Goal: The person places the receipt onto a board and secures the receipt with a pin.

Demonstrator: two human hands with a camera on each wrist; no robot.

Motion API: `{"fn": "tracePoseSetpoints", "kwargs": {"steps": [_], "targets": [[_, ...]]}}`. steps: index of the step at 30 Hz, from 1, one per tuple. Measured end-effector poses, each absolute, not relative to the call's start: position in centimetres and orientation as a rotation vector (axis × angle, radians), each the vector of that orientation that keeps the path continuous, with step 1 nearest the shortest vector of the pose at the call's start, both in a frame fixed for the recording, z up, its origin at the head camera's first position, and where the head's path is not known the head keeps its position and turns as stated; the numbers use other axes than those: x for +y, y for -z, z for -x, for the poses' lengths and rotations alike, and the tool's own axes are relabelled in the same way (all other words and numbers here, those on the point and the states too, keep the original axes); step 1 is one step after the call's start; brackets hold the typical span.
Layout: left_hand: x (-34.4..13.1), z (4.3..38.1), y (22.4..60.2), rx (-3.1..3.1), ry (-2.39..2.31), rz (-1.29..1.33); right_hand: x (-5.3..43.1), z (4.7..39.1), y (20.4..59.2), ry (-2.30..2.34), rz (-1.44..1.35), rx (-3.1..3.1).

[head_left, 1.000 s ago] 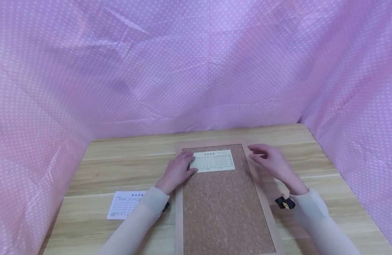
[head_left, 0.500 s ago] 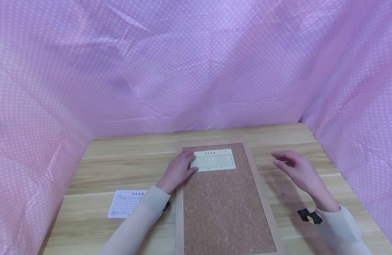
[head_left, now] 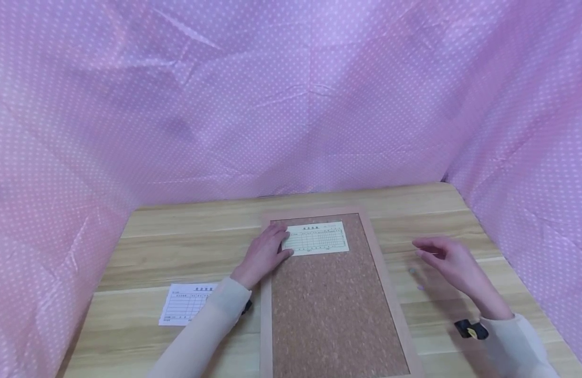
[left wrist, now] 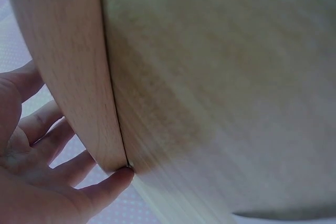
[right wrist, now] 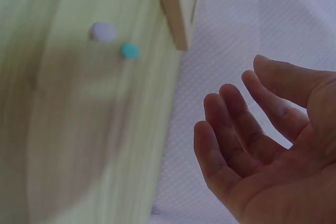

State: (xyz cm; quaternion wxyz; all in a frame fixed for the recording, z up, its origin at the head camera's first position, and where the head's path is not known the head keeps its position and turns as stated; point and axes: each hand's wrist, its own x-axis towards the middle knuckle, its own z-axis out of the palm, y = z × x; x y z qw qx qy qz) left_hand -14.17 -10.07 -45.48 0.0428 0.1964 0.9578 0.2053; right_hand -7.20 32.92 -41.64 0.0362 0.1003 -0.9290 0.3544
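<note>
My left hand reaches over the left side of a wood-framed cork board. Its fingertips and thumb press the left end of a pale yellow-green printed slip, which lies flat near the board's top. In the left wrist view, the little finger is at a corner of the wooden frame. Out to the right of the board, my right hand hovers over the table with loosely curved fingers and nothing between them. Close by lie a small teal round piece and a small lilac round piece.
A white printed slip lies on the wooden table at the left, partly covered by my left forearm. Pink dotted cloth hangs behind and along both sides of the table.
The right hand has moved away from the board's upper right edge, rightward and slightly nearer to me, uncovering the two small round pieces. The left hand and the slip under it stay put.
</note>
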Motion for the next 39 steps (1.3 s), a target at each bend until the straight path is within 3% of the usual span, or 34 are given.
{"fn": "tracePoseSetpoints", "kwargs": {"steps": [39], "targets": [[-10.2,14.3,45.6,2.914,-0.659,-0.613,34.3,7.1,44.9,-1.156,-0.348,-3.089]]}}
